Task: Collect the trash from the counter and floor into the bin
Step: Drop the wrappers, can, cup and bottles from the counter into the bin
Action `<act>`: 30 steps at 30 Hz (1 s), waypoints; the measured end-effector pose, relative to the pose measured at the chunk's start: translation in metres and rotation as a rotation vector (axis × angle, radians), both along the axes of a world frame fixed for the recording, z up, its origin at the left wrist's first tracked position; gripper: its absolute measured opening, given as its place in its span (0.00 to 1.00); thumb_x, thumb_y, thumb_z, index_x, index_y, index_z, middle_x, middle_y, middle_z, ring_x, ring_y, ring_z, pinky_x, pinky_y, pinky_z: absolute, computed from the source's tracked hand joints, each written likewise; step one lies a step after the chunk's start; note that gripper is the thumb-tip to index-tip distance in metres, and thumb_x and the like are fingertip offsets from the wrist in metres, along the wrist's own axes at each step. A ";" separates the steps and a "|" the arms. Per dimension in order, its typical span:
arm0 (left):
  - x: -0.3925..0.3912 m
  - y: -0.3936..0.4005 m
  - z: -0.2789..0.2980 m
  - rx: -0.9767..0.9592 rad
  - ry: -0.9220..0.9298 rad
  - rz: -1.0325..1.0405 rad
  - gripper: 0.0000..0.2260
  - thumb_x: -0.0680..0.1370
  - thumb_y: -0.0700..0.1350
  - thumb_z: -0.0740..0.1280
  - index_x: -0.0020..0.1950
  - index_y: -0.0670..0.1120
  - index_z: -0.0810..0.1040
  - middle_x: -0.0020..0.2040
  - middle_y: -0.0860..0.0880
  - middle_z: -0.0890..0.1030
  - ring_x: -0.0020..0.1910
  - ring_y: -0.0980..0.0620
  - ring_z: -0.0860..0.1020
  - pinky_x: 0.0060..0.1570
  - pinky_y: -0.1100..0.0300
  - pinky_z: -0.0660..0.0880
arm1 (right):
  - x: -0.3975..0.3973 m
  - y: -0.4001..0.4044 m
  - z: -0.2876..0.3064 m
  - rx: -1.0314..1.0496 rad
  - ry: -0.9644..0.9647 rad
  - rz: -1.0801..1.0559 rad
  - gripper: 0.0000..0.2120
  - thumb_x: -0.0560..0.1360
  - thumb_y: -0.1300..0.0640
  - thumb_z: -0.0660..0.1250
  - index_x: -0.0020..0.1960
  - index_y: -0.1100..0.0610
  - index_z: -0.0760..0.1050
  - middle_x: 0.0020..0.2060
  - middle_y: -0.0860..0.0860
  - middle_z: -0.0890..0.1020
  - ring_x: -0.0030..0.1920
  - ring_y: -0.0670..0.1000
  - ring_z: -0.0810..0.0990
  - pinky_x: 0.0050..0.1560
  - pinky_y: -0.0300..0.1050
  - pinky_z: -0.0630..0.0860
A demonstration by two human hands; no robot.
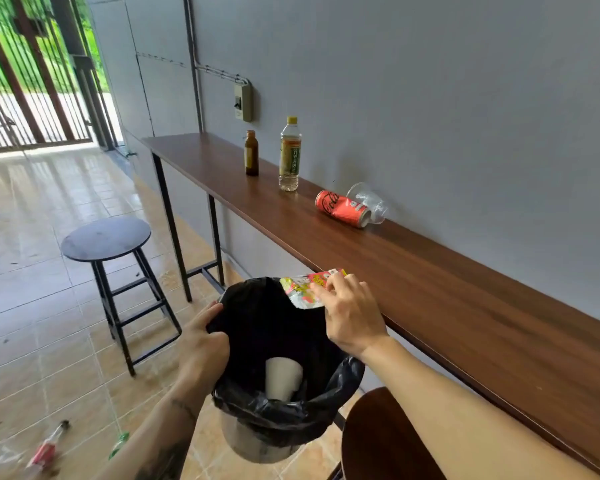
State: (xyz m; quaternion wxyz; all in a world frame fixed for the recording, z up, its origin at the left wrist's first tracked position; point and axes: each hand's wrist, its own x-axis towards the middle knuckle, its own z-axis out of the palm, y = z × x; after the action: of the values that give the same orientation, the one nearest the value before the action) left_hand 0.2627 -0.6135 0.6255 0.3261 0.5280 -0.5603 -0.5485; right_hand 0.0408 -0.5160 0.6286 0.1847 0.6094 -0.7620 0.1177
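Note:
A bin (257,441) lined with a black bag (284,420) is tipped toward the wooden counter (447,289). My left hand (201,344) grips the bag's rim on the left side. My right hand (350,313) holds a colourful snack wrapper (300,289) at the counter's edge, over the bin's mouth. A white cup (283,377) lies inside the bin. On the counter lie a red cola can (342,208) on its side and a clear plastic cup (369,200) behind it. A clear bottle with a yellow cap (290,155) and a brown glass bottle (251,154) stand farther along.
A round dark stool (106,239) stands on the tiled floor to the left. Another stool seat (385,441) is at the bottom right, under the counter. A bottle with a pink label (47,448) and a green bottle (119,445) lie on the floor at the bottom left.

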 end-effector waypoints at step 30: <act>-0.036 -0.099 -0.023 -0.037 -0.112 0.047 0.34 0.69 0.28 0.57 0.70 0.53 0.76 0.67 0.47 0.78 0.60 0.34 0.78 0.61 0.38 0.75 | -0.129 -0.111 0.070 0.144 -0.122 -0.407 0.32 0.73 0.51 0.67 0.74 0.50 0.60 0.70 0.55 0.66 0.69 0.60 0.65 0.66 0.57 0.66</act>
State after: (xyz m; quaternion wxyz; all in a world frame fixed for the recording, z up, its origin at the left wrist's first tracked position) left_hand 0.2262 -0.7124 0.6030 0.3168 0.5649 -0.5754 -0.4996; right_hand -0.0883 -0.6266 0.6982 0.1141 0.4466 -0.8854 0.0599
